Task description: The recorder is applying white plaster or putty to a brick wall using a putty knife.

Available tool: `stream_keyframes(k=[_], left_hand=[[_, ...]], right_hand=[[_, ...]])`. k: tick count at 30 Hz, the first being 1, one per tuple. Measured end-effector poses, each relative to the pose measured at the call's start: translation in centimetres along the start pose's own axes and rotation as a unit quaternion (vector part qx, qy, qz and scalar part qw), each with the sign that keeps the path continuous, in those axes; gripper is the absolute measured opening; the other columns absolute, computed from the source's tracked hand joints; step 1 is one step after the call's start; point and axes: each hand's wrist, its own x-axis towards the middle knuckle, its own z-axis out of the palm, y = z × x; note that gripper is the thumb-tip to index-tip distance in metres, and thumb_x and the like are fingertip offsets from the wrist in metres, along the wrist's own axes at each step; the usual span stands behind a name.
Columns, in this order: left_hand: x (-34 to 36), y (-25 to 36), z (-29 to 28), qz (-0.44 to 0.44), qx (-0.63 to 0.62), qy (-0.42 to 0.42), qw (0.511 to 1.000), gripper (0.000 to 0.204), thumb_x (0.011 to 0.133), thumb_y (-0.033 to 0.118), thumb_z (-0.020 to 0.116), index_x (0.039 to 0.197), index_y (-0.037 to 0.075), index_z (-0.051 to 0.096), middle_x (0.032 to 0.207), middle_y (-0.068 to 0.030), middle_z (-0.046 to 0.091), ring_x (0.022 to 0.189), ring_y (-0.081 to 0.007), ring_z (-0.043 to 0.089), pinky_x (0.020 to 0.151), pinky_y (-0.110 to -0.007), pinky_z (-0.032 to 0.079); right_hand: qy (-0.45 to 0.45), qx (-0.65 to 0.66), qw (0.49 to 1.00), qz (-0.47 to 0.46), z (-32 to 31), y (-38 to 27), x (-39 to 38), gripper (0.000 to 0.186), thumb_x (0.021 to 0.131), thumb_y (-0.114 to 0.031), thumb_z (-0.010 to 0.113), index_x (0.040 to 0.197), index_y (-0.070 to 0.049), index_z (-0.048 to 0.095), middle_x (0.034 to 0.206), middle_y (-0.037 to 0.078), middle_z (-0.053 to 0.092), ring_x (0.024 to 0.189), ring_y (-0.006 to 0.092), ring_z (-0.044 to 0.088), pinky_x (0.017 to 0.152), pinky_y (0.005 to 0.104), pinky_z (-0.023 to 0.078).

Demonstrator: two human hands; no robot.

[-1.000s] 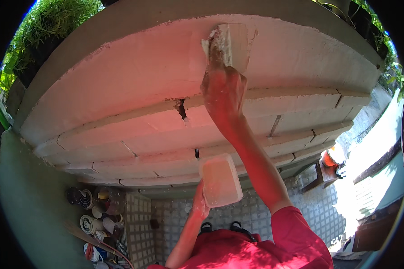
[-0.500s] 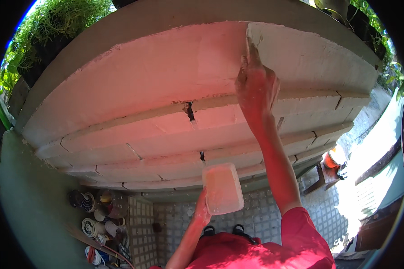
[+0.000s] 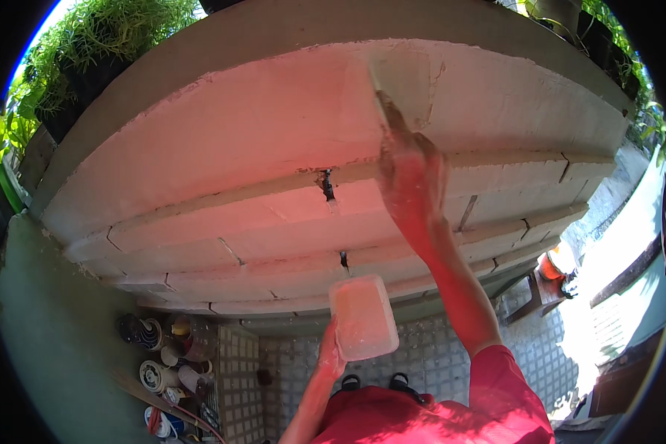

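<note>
My right hand (image 3: 413,174) is closed round a putty knife (image 3: 377,83), its thin blade against the smooth upper band of a pale wall (image 3: 266,122). The index finger stretches along the tool, and the hand is slightly smeared by motion. Beside the blade lies a greyish patch of filler (image 3: 411,78) with a rough ridge at its right. Lower down, my left hand (image 3: 331,351) grips the left side of a shallow, whitish plastic container (image 3: 365,318). How much filler it holds I cannot tell.
Below the upper band the wall steps down in ledges with cracks and a dark hole (image 3: 327,185). Buckets and pots (image 3: 154,376) stand at the lower left beside a green wall (image 3: 59,318). A small wooden bench (image 3: 538,294) stands at right. Plants (image 3: 118,37) hang over the top.
My right hand has swept the putty knife leftward and slightly down along the wall, leaving a smoothed patch and ridge behind. The container in my left hand has barely shifted.
</note>
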Motion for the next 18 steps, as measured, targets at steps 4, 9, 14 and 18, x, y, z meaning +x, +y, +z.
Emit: stream_keyframes(k=[4,9,14,18], left_hand=[[0.2,-0.2,0.0,0.0,-0.019,0.003,1.0,0.054,0.096,0.043,0.042,0.136,0.007,0.04,0.127,-0.0088,0.055,0.113,-0.0204,0.056,0.095,-0.037,0.047],[0.5,-0.3,0.1,-0.01,-0.003,-0.009,1.0,0.061,0.095,0.048,0.041,0.139,0.006,0.036,0.132,-0.0087,0.051,0.119,-0.0215,0.051,0.101,-0.037,0.041],[0.6,0.2,0.2,-0.009,-0.002,-0.003,1.0,0.061,0.095,0.048,0.041,0.139,0.006,0.036,0.132,-0.0088,0.051,0.12,-0.0217,0.05,0.101,-0.037,0.041],[0.4,0.5,0.1,0.011,-0.021,-0.016,1.0,0.055,0.097,0.043,0.04,0.138,0.007,0.038,0.129,-0.0091,0.053,0.115,-0.0211,0.054,0.097,-0.037,0.046]], right_hand=[[0.043,0.033,0.991,0.123,-1.9,3.8,-0.3,0.05,0.081,0.001,0.056,0.13,-0.006,0.05,0.083,0.021,0.064,0.06,0.0351,0.06,0.058,0.041,0.048],[0.044,0.035,0.994,0.093,2.7,2.2,-0.8,0.055,0.078,0.002,0.058,0.132,-0.003,0.048,0.076,0.023,0.061,0.062,0.036,0.061,0.059,0.0397,0.05],[0.065,0.116,0.991,0.004,7.1,-3.3,-2.2,0.06,0.064,0.009,0.057,0.124,0.007,0.051,0.083,0.021,0.064,0.065,0.0309,0.062,0.062,0.0381,0.054],[0.011,0.134,0.991,0.001,5.1,-3.4,-3.1,0.063,0.064,0.009,0.058,0.126,0.004,0.051,0.084,0.021,0.064,0.067,0.0301,0.062,0.061,0.0372,0.053]])
